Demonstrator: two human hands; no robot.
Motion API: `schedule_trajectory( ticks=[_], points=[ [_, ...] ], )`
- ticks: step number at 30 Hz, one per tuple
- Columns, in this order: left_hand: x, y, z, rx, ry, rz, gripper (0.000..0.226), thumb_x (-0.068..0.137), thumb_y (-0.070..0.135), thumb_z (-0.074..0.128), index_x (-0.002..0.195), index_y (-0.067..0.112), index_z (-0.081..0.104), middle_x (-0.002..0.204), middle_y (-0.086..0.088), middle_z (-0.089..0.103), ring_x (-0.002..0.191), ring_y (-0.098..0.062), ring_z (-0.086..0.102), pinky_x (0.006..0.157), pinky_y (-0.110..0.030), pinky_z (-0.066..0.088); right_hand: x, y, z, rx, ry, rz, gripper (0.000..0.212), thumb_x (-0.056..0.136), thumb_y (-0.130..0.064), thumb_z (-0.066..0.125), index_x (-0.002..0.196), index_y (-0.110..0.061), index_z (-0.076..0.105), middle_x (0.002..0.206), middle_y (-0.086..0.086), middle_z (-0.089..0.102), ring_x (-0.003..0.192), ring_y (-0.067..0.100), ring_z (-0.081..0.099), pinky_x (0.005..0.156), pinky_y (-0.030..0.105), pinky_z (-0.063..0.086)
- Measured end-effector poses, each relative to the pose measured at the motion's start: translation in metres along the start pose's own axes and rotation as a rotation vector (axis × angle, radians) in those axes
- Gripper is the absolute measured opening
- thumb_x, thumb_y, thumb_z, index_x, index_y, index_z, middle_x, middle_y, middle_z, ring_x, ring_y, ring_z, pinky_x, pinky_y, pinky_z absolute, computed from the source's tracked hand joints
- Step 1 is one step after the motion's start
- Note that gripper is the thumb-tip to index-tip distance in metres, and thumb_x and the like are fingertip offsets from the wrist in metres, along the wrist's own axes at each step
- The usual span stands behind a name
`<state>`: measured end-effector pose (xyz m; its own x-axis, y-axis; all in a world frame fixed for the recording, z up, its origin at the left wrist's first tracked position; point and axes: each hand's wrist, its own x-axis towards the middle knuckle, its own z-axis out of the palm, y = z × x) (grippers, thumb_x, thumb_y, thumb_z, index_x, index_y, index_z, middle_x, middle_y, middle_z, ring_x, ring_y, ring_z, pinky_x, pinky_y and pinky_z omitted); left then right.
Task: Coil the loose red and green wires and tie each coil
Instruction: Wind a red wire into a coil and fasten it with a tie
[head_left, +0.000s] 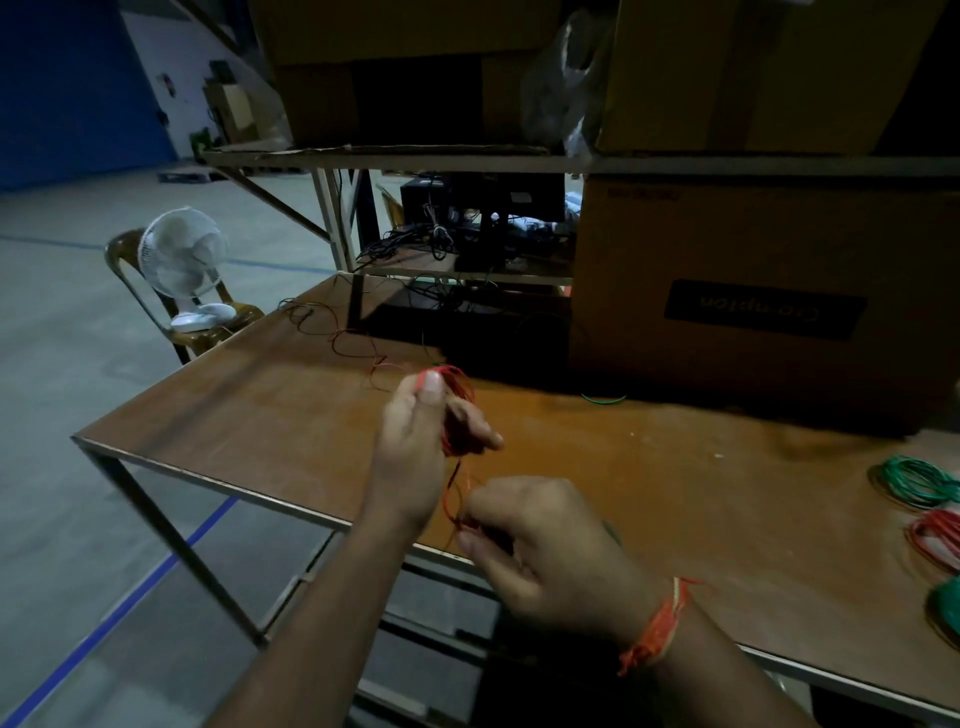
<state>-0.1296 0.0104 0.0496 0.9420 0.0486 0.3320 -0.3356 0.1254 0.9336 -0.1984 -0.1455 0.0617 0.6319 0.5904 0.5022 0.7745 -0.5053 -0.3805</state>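
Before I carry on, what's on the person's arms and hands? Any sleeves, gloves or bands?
Both forearms are bare, with no sleeves in view and no gloves on the left hand or right hand. The right wrist wears a frayed orange thread band with a pale strand in it. No rings or watch show.

A small red coil (457, 410) stands upright in the left hand (415, 447), pinched at its top by the thumb. Its loose red tail (451, 499) drops to the right hand (535, 545), which pinches it. More red wire (358, 348) trails beyond the left hand. Finished coils lie well right of the right hand: green coil (917, 480), red coil (935, 538).
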Motion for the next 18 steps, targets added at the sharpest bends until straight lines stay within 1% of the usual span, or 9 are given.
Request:
schedule_trajectory(
  ticks=[1, 3, 5, 6, 9, 12, 14, 16, 18],
  points=[
    [-0.006, 0.006, 0.006, 0.021, -0.03, 0.033, 0.043, 0.111, 0.032, 0.037, 0.09, -0.002, 0.053, 0.071, -0.018, 0.063, 0.067, -0.035, 0.063, 0.066, -0.038, 0.053, 0.003, -0.001, -0.007, 0.047, 0.032, -0.011, 0.016, 0.093, -0.02, 0.062, 0.079, -0.014, 0.059, 0.074, -0.004, 0.055, 0.067, 0.013, 0.051, 0.059, 0.036, 0.044],
    [-0.016, 0.011, 0.008, 0.067, -0.098, 0.038, 0.037, 0.111, 0.026, 0.035, 0.084, 0.008, 0.053, 0.065, 0.0, 0.06, 0.059, -0.017, 0.056, 0.059, -0.028, 0.048, 0.008, 0.004, -0.022, 0.095, 0.129, 0.002, 0.012, 0.096, -0.019, 0.062, 0.086, -0.013, 0.065, 0.078, -0.007, 0.06, 0.071, 0.008, 0.055, 0.061, 0.028, 0.046],
    [-0.023, 0.016, 0.007, 0.062, -0.164, 0.009, 0.035, 0.11, 0.025, 0.036, 0.08, 0.016, 0.053, 0.062, 0.005, 0.054, 0.052, -0.011, 0.049, 0.05, -0.025, 0.044, 0.011, 0.01, -0.036, 0.144, 0.216, 0.048, 0.012, 0.098, -0.019, 0.063, 0.087, -0.017, 0.067, 0.076, -0.013, 0.06, 0.07, 0.004, 0.057, 0.06, 0.017, 0.041],
    [-0.024, 0.016, 0.005, 0.043, -0.19, -0.007, 0.036, 0.11, 0.026, 0.037, 0.079, 0.019, 0.055, 0.06, 0.005, 0.052, 0.049, -0.009, 0.047, 0.046, -0.023, 0.04, 0.013, 0.012, -0.042, 0.174, 0.246, 0.075, 0.012, 0.098, -0.019, 0.064, 0.086, -0.018, 0.068, 0.074, -0.013, 0.06, 0.068, 0.005, 0.057, 0.059, 0.015, 0.04],
    [-0.029, 0.022, 0.008, -0.064, -0.278, -0.075, 0.038, 0.107, 0.036, 0.036, 0.079, 0.019, 0.056, 0.057, 0.008, 0.041, 0.044, -0.004, 0.032, 0.04, -0.016, 0.028, 0.02, 0.021, -0.049, 0.224, 0.345, 0.145, 0.012, 0.099, -0.019, 0.065, 0.088, -0.016, 0.069, 0.074, -0.008, 0.062, 0.067, 0.011, 0.06, 0.056, 0.02, 0.045],
    [-0.033, 0.025, 0.013, -0.166, -0.317, -0.117, 0.044, 0.102, 0.044, 0.038, 0.084, 0.008, 0.057, 0.052, 0.007, 0.032, 0.041, -0.006, 0.026, 0.041, -0.018, 0.025, 0.026, 0.029, -0.038, 0.286, 0.449, 0.225, 0.012, 0.1, -0.023, 0.063, 0.092, -0.016, 0.069, 0.078, -0.004, 0.065, 0.072, 0.016, 0.064, 0.059, 0.036, 0.053],
    [-0.036, 0.027, 0.016, -0.274, -0.322, -0.143, 0.04, 0.1, 0.042, 0.044, 0.083, 0.008, 0.056, 0.051, 0.007, 0.028, 0.039, -0.006, 0.023, 0.041, -0.02, 0.023, 0.027, 0.032, -0.027, 0.301, 0.472, 0.274, 0.018, 0.103, -0.031, 0.059, 0.091, -0.019, 0.068, 0.073, -0.003, 0.063, 0.065, 0.016, 0.06, 0.055, 0.044, 0.049],
    [-0.039, 0.029, 0.019, -0.395, -0.319, -0.186, 0.035, 0.101, 0.038, 0.044, 0.082, 0.01, 0.054, 0.052, 0.007, 0.026, 0.039, -0.006, 0.022, 0.041, -0.021, 0.022, 0.024, 0.033, -0.014, 0.289, 0.492, 0.311, 0.032, 0.106, -0.039, 0.051, 0.082, -0.023, 0.064, 0.064, -0.007, 0.055, 0.056, 0.011, 0.052, 0.049, 0.039, 0.041],
    [-0.041, 0.03, 0.023, -0.497, -0.298, -0.228, 0.034, 0.102, 0.037, 0.042, 0.082, 0.012, 0.051, 0.052, 0.008, 0.028, 0.04, -0.005, 0.023, 0.041, -0.02, 0.024, 0.021, 0.034, -0.004, 0.259, 0.527, 0.345, 0.045, 0.107, -0.045, 0.042, 0.074, -0.022, 0.062, 0.059, -0.009, 0.049, 0.055, 0.01, 0.049, 0.05, 0.031, 0.034]
  ],
)
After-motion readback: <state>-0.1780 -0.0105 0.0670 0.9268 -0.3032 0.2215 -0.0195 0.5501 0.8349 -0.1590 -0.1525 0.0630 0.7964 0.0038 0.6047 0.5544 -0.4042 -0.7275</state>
